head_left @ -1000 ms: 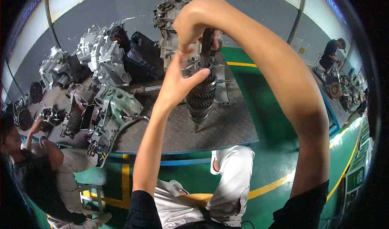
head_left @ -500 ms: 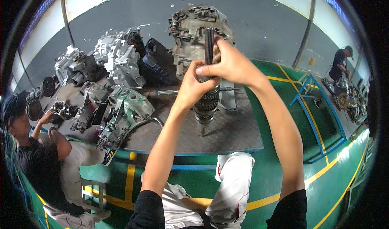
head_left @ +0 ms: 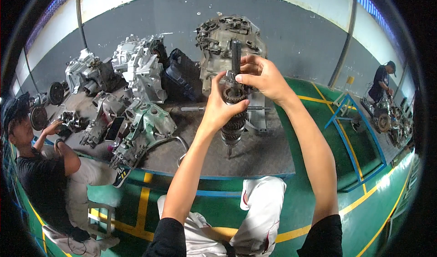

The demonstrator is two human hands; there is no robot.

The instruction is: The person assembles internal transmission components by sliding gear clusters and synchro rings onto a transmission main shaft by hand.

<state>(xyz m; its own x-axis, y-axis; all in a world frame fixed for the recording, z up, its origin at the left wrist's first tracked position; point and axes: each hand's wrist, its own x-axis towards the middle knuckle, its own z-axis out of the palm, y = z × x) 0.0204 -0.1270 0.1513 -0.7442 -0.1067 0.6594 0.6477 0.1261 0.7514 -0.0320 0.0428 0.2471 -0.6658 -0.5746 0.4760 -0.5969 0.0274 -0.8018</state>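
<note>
left hand (head_left: 218, 111) cups the gear stack (head_left: 234, 127), can't tell if gripping. right hand (head_left: 267, 82) is grasping the splined shaft (head_left: 236, 57).

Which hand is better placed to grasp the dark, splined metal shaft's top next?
Probably the right hand: its thumb and fingers are at the dark, splined metal shaft; the left hand sits lower, its thumb across the dark, toothed metal gears.

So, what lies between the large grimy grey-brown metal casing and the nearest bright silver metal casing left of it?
In the head view, a black, boxy housing sits between the large grimy casing and that silver casing.
</note>
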